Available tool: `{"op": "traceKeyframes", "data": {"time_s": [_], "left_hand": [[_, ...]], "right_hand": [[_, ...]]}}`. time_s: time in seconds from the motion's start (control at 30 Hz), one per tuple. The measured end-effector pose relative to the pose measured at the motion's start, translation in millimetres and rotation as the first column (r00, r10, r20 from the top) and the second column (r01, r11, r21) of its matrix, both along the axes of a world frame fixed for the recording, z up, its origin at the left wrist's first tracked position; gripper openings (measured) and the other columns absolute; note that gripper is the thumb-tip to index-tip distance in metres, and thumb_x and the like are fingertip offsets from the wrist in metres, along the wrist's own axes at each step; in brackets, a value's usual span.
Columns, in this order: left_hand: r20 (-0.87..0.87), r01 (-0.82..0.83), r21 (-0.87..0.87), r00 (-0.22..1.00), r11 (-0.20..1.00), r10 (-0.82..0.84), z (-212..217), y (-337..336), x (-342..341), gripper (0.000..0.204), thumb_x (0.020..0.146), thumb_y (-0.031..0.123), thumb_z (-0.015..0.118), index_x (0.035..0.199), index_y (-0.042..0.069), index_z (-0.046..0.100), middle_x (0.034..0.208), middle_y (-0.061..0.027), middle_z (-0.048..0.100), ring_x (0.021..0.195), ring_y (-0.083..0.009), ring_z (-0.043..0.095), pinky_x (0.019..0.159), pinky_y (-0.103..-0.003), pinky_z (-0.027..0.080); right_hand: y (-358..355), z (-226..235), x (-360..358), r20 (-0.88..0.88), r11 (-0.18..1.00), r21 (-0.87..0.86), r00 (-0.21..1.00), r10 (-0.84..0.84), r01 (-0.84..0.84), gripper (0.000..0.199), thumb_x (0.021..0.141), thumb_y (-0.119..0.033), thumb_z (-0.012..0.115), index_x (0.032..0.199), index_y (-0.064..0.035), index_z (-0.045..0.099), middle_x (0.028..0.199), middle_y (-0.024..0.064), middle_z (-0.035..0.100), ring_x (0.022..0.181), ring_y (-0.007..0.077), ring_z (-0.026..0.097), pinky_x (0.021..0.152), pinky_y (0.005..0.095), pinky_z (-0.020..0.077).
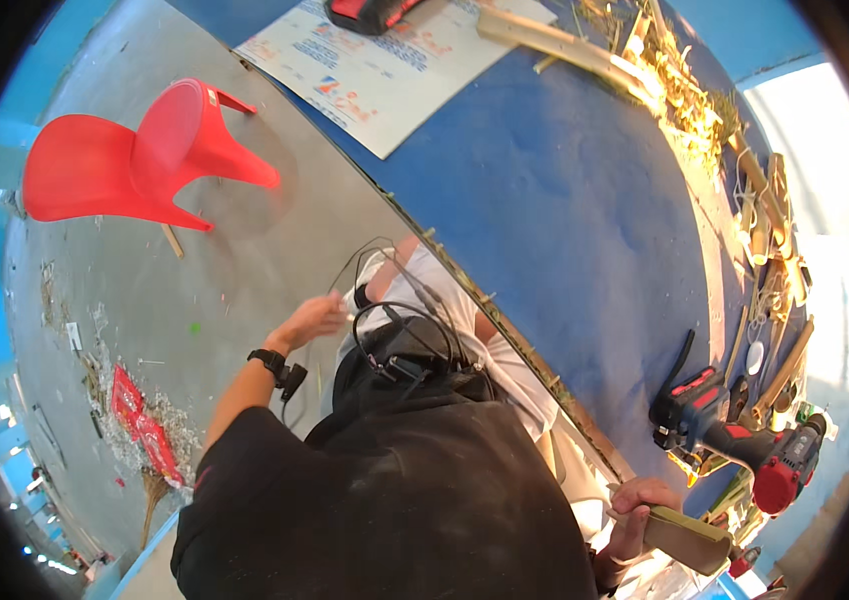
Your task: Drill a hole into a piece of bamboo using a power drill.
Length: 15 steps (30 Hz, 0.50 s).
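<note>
At the lower right, my right hand [635,512] is closed round a flat, greenish-tan piece of bamboo [690,540], its broad end pointing away to the right. My left hand [317,318] hangs beside my lap, off the table, with a dark watch and a small black device on the wrist. Motion smears its fingers, so I cannot make out whether they grip anything. Black cables [415,310] loop over a black pouch [400,370] at my waist, close to that hand. A cordless drill [790,462] lies on the blue tabletop [565,220], beyond my right hand.
Bamboo strips and shavings [680,100] pile along the table's far side. A printed white sheet [345,70] carries a red-and-black tool [373,12]. On the floor stand a red plastic chair [170,150] and, further down, litter with a red wrapper [145,425] and a broom [153,490].
</note>
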<state>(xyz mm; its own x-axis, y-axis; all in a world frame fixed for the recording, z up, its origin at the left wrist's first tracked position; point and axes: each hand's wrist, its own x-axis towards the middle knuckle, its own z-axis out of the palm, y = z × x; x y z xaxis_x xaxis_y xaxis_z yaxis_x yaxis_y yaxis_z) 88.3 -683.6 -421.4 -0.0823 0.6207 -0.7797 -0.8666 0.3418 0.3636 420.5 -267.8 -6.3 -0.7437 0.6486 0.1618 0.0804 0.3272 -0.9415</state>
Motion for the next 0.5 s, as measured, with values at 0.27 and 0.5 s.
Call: {"op": "traceKeyframes", "data": {"time_s": [0.27, 0.5], "left_hand": [[-0.821, 0.378, 0.162, 0.564, 0.912, -0.088, 245, 159, -2, 0.051, 0.107, 0.037, 0.064, 0.141, 0.0, 0.065, 0.132, -0.0181, 0.072, 0.13, -0.0255, 0.065, 0.112, -0.042, 0.048], [-0.715, 0.741, -0.19, 0.345, 0.644, -0.608, 314, 196, -5, 0.056, 0.095, 0.038, 0.078, 0.137, 0.002, 0.068, 0.125, -0.0206, 0.075, 0.115, -0.0268, 0.074, 0.094, -0.039, 0.059]], "right_hand": [[16, -12, -2, -0.058, 0.901, -0.399, 0.985, 0.161, -0.17, 0.029, 0.095, -0.022, 0.078, 0.105, 0.0003, 0.063, 0.072, 0.0104, 0.068, 0.062, 0.0215, 0.065, 0.061, 0.0336, 0.0551], [19, -9, -11, 0.005, 0.884, -0.426, 0.976, 0.216, -0.193, 0.021, 0.085, -0.015, 0.081, 0.099, -0.0013, 0.073, 0.074, 0.0092, 0.073, 0.068, 0.0212, 0.07, 0.064, 0.0335, 0.0545]]}}
